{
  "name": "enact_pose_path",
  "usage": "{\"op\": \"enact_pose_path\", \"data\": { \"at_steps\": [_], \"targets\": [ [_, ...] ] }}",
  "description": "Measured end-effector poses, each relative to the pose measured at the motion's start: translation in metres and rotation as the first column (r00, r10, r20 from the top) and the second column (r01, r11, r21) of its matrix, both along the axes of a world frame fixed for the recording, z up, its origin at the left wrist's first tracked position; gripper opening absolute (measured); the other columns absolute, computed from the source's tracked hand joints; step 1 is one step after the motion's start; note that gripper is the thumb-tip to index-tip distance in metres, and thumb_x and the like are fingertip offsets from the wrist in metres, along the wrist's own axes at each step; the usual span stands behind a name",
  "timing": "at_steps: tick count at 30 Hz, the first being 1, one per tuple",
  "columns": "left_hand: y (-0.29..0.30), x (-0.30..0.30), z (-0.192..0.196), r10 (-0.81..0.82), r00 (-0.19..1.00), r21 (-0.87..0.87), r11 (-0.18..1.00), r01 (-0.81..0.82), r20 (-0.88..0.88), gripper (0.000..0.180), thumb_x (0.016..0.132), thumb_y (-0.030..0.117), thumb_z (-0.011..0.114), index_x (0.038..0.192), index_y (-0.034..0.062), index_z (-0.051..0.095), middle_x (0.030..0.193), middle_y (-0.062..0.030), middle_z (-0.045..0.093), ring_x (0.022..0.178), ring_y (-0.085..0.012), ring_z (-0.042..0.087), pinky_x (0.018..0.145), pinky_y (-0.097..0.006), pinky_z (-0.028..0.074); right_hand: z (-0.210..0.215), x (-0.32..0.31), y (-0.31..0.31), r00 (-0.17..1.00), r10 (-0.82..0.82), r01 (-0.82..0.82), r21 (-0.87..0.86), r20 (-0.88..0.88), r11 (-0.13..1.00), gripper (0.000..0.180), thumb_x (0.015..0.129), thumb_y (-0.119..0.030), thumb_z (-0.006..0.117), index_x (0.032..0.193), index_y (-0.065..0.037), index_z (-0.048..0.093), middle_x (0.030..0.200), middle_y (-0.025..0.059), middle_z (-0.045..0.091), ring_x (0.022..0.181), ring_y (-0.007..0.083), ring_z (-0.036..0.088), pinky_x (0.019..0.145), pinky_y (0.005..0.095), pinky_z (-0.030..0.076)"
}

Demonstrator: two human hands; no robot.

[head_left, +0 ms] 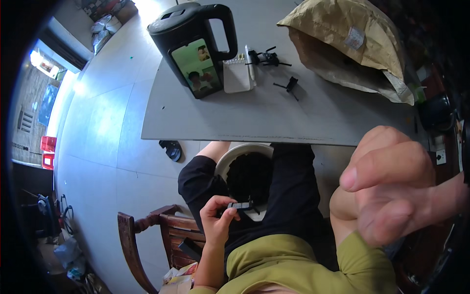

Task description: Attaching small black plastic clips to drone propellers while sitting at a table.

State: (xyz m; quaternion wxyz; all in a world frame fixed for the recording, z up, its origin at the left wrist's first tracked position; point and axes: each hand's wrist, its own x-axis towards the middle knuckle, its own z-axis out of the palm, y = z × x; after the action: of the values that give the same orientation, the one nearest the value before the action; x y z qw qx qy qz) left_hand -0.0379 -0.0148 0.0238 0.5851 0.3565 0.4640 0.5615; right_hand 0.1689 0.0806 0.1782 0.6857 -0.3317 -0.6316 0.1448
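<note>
The work looks to be partway through, though one moment cannot settle how far. A single small black part (239,206) is in hand at 6 o'clock, in front of the lower rim of a pale bucket (221,169) set between the knees; a dark mass (249,174) fills much of that bucket, too dark to tell piece from piece. On the worktop (205,120), near 1 o'clock, lies a cluster of black pronged pieces (269,58), with one lone pronged piece (290,86) apart from it, toward the 4 o'clock side. Whether these are finished or waiting cannot be told. The brown paper bag (342,36), farther out between 1 and 2 o'clock, gapes toward 8 o'clock, its contents lost in shadow. If the bucket's load is stock to be handled, plenty seems left.

The left grip (217,215), between 6 and 7 o'clock, is narrow: thumb and forefinger pinch one end of the part, whose free end points to 3 o'clock. The right grip (391,188) is raised close to the camera, between 3 and 4 o'clock, well apart from the part; its fingers are curled, no object shows in them, and whether they close on anything I cannot tell
</note>
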Motion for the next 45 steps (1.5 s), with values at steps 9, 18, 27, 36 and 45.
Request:
{"op": "enact_pose_path", "data": {
  "at_steps": [9, 18, 27, 36, 45],
  "targets": [
    [0.003, 0.004, 0.004, 0.065, 0.997, 0.023, 0.998, -0.065, 0.038, 0.019, 0.079, 0.010, 0.067, 0.086, -0.0037, 0.057, 0.073, -0.0053, 0.059, 0.057, -0.0097, 0.057, 0.054, -0.019, 0.044, -0.102, -0.009, -0.001, 0.742, 0.553, -0.430, -0.363, 0.379, 0.827, 0.068, 0.092, -0.054, 0.030, 0.128, 0.003, 0.041, 0.080, 0.0088, 0.058, 0.081, 0.0205, 0.054, 0.076, 0.0345, 0.044],
    [0.002, 0.016, 0.011, 0.000, 0.998, 0.132, 0.991, 0.009, -0.064, 0.018, 0.076, 0.000, 0.069, 0.087, -0.0037, 0.056, 0.075, -0.0072, 0.062, 0.061, -0.0099, 0.060, 0.057, -0.019, 0.046, -0.141, -0.043, -0.064, 0.547, 0.505, -0.809, -0.576, -0.668, 0.116, 0.074, 0.086, -0.065, 0.034, 0.119, 0.000, 0.044, 0.084, 0.0023, 0.056, 0.065, 0.0060, 0.045, 0.058, 0.0200, 0.036],
    [0.000, 0.005, 0.014, -0.146, 0.900, 0.137, 0.966, 0.219, -0.411, 0.026, 0.066, 0.009, 0.079, 0.083, -0.0013, 0.063, 0.070, -0.0071, 0.063, 0.061, -0.0114, 0.060, 0.057, -0.022, 0.046, -0.134, -0.035, -0.070, 0.442, 0.206, -0.865, -0.475, -0.873, -0.159, 0.021, 0.089, -0.019, 0.049, 0.105, -0.006, 0.047, 0.072, -0.0040, 0.044, 0.059, 0.0026, 0.036, 0.054, 0.0171, 0.031],
    [0.013, -0.013, 0.039, -0.445, 0.635, 0.318, 0.598, 0.736, -0.632, 0.024, 0.061, 0.012, 0.078, 0.079, 0.0038, 0.065, 0.062, -0.0049, 0.053, 0.052, -0.0204, 0.053, 0.045, -0.029, 0.040, -0.137, -0.010, -0.073, 0.069, 0.648, -0.635, -0.534, -0.759, -0.558, 0.023, 0.092, -0.019, 0.050, 0.105, -0.001, 0.052, 0.079, -0.0005, 0.050, 0.072, 0.0063, 0.045, 0.065, 0.0214, 0.039],
    [0.013, -0.013, 0.022, -0.374, 0.700, 0.415, 0.602, 0.682, -0.608, 0.025, 0.062, 0.014, 0.077, 0.084, 0.0062, 0.067, 0.063, -0.0041, 0.052, 0.054, -0.0209, 0.053, 0.047, -0.028, 0.041, -0.128, -0.009, -0.073, 0.278, 0.894, -0.643, -0.759, -0.350, -0.097, 0.022, 0.089, -0.017, 0.051, 0.101, 0.000, 0.052, 0.081, 0.0135, 0.056, 0.075, 0.0235, 0.054, 0.069, 0.0321, 0.041]
  ]
}}
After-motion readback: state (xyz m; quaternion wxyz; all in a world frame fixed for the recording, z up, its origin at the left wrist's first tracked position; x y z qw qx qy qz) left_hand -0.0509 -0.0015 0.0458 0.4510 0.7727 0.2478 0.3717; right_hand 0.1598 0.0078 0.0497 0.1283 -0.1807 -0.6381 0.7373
